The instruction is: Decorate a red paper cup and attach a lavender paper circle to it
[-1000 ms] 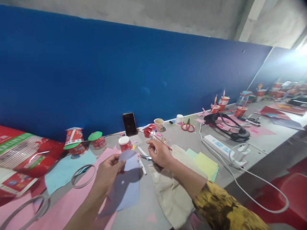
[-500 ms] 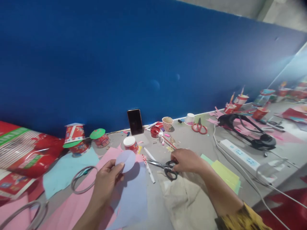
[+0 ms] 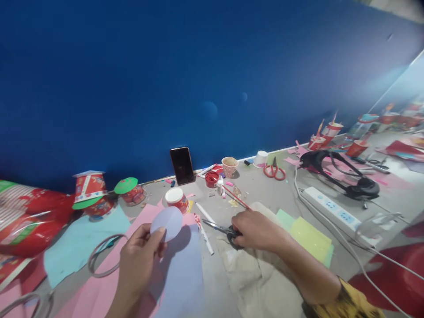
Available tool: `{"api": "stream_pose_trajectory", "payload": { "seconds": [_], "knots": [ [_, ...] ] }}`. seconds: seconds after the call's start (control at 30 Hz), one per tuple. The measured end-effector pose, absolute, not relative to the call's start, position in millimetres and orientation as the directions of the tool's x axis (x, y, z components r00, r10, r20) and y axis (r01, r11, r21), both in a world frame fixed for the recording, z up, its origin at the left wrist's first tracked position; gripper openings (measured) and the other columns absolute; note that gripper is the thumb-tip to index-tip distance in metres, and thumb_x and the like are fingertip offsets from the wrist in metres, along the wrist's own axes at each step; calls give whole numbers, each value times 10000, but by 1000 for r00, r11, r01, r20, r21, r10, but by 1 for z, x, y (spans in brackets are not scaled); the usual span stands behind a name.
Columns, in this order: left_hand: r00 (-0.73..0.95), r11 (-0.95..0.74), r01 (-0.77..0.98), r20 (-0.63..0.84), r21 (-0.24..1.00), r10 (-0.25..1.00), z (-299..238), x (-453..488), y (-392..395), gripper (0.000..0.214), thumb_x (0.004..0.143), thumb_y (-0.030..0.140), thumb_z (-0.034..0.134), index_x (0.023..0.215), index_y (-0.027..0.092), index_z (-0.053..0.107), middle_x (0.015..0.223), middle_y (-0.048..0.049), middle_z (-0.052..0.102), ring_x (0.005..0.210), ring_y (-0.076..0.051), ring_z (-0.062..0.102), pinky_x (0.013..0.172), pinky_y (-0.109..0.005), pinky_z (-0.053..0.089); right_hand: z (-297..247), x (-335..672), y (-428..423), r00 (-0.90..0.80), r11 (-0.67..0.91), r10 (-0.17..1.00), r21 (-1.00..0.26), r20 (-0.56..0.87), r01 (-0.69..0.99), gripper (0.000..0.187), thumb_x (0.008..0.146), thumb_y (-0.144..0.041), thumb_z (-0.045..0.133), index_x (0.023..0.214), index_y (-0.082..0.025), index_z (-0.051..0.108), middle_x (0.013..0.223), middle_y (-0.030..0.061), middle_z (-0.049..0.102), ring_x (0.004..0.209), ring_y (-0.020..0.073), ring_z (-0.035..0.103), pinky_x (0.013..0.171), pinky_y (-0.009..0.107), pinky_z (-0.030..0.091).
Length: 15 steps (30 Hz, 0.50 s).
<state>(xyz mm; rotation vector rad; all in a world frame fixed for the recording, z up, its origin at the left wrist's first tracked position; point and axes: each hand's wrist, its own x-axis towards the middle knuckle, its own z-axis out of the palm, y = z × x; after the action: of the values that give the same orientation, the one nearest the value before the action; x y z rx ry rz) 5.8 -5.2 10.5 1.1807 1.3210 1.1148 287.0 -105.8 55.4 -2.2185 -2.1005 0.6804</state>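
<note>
My left hand (image 3: 144,254) pinches a pale lavender paper circle (image 3: 167,223) between thumb and fingers, above a lavender sheet (image 3: 185,269) and pink paper. My right hand (image 3: 253,229) is closed around the black handles of a pair of scissors (image 3: 228,232), whose slightly parted blades point left, low over the table. Some of its fingers are hidden behind the hand. Beneath the right wrist lies a crumpled beige cloth (image 3: 255,274). Between the hands, a white marker with red print (image 3: 203,234) rests near another white marker (image 3: 205,212). Behind the circle stands a red-and-white paper cup (image 3: 177,199).
A phone (image 3: 182,165) leans against the blue wall. Decorated cups with green paper (image 3: 130,191) stand left, near a red bag (image 3: 36,216). Red-handled scissors (image 3: 274,171), a black headset (image 3: 341,174), a power strip (image 3: 331,210) with cables and yellow paper (image 3: 309,240) lie right.
My right hand has closed further over the scissors' handles, covering more of them. My left hand still holds the circle, now slightly further left in view. The camera has shifted a little.
</note>
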Motion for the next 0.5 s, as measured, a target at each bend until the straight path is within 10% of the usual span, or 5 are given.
{"api": "stream_pose_trajectory", "payload": {
  "seconds": [0.17, 0.3, 0.5],
  "knots": [
    [-44, 159, -54, -161, 986, 986, 16, 1, -7, 399, 635, 435, 922, 728, 232, 592, 478, 96, 488, 450, -121, 501, 443, -222, 428, 51, 305, -99, -15, -106, 979, -567, -205, 817, 182, 847, -231, 700, 1007, -178, 767, 894, 57, 811, 780, 202, 723, 659, 279, 427],
    [3, 186, -182, -188, 966, 982, 23, 3, -15, 400, 611, 430, 934, 796, 208, 657, 598, 60, 600, 531, -137, 571, 475, -228, 470, 46, 301, -90, -53, -133, 987, -961, -150, 242, 470, 794, -482, 808, 1133, -165, 736, 970, 71, 786, 735, 152, 662, 645, 257, 499],
    [-6, 144, -231, -149, 962, 989, 17, 1, -18, 379, 648, 395, 935, 725, 214, 611, 596, 61, 593, 524, -133, 584, 476, -230, 494, 20, 263, -87, -217, -266, 931, -953, -293, 144, 641, 697, -769, 855, 769, -163, 659, 642, -18, 582, 552, 79, 434, 487, 204, 316]
  ]
}}
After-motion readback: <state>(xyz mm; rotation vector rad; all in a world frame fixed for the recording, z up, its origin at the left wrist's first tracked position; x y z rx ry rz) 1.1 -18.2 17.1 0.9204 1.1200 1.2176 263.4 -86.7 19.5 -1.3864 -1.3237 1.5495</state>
